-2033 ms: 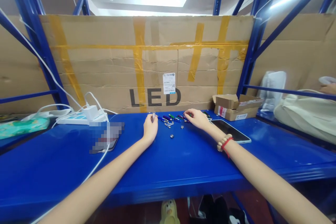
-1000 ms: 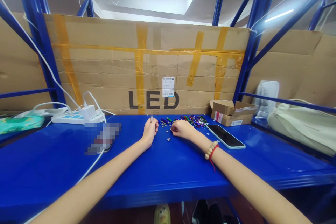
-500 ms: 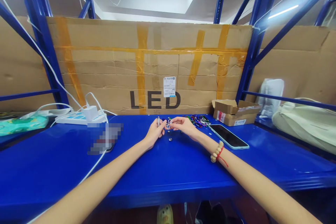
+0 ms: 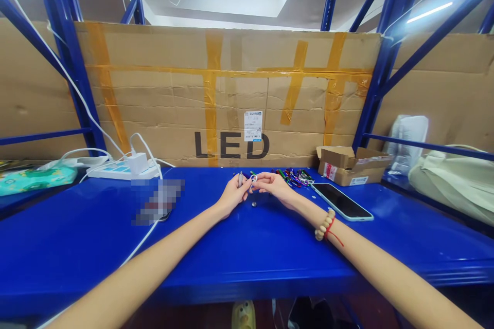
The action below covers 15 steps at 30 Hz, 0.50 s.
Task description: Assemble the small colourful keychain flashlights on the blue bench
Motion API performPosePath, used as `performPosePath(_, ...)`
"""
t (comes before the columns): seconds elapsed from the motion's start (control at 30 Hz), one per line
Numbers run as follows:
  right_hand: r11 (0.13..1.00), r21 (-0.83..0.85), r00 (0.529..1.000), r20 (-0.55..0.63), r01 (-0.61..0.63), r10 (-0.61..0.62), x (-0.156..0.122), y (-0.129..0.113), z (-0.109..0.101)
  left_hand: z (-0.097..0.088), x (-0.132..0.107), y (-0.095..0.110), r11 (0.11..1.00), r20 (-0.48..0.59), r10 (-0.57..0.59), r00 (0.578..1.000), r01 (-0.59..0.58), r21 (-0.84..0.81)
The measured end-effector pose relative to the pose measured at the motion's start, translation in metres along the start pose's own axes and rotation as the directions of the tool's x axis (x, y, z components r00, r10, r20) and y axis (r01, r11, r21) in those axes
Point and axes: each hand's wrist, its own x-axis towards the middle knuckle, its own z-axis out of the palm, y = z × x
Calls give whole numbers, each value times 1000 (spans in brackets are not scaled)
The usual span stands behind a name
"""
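Note:
Both my hands meet above the blue shelf, fingers pinched close together. In my left hand (image 4: 232,195) is a small silver metal piece (image 4: 240,179), its tip standing up between thumb and fingers; its exact kind is too small to tell. My right hand (image 4: 273,186) pinches a silver metal ring (image 4: 253,178), which the left fingertips also seem to touch. A small round silver piece (image 4: 253,204) lies on the shelf just in front of the hands. Behind my right hand is a pile of colourful metal pieces (image 4: 296,177), some looking like carabiners.
A phone (image 4: 342,201) lies right of my right hand, near an open cardboard box (image 4: 351,166). At left are a power strip (image 4: 111,170) with a white charger (image 4: 138,163), a cable and a blurred-out object (image 4: 160,203). A tall cardboard sheet (image 4: 173,113) backs the blue shelf (image 4: 216,252).
The fingertips have come closer together, and the ring now shows as a round loop between them. The view has shifted slightly; both hands keep their hold.

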Motion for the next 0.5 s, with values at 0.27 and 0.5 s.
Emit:
performPosePath(0.27,999,5,998,-44,-35,35,0,1,1,1,-1,5,998,35,-5,999,7,-56)
performPosePath(0.5,994,-23,991,-76,110,-111,0,-2,1,1,1,1,994,10,-54,998,55,-92)
